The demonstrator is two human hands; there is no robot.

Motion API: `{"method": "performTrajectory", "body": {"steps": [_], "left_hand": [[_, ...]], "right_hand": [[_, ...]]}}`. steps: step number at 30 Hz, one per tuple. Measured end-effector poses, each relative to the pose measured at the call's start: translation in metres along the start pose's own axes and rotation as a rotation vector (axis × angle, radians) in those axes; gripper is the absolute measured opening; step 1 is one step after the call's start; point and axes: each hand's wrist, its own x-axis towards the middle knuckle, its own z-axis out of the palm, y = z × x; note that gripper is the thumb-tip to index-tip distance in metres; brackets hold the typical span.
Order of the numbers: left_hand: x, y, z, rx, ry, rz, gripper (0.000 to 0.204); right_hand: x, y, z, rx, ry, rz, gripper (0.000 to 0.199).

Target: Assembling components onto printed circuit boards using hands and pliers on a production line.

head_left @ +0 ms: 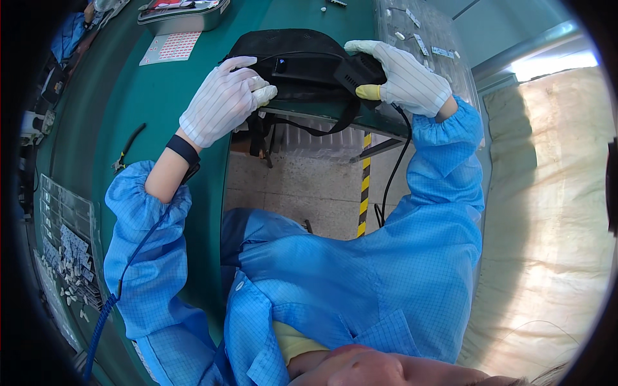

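A black padded device with straps point(290, 61) lies at the near edge of the green bench point(161, 90). My left hand point(222, 100), in a white striped glove, rests on its left side with fingers curled against it. My right hand point(402, 77), also gloved and with a yellow fingertip cover, grips a black boxy part point(357, 72) at the device's right end. A black cable point(389, 174) hangs down from that part toward the floor. A black wrist strap point(183, 149) with a blue coiled cord sits on my left wrist.
Black-handled pliers point(129, 149) lie on the bench to the left. A metal tray point(183, 16) and a sheet of red labels point(170, 48) are at the back. Clear trays of small white parts point(67, 257) sit at far left, another clear tray point(425, 32) at right. Striped floor tape point(365, 186) below.
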Motion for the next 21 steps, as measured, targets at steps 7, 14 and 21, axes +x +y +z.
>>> {"method": "performTrajectory", "body": {"steps": [7, 14, 21], "left_hand": [[0.016, 0.006, -0.007, -0.453, 0.399, -0.326, 0.03], [0.025, -0.02, 0.023, -0.268, -0.045, -0.398, 0.026], [0.052, -0.013, 0.017, -0.162, 0.006, -0.567, 0.023]], "right_hand": [[-0.005, 0.002, -0.001, 0.062, -0.013, 0.023, 0.069], [-0.011, -0.001, -0.004, 0.071, -0.027, -0.022, 0.069], [-0.014, -0.004, -0.005, 0.162, -0.083, 0.058, 0.07]]}}
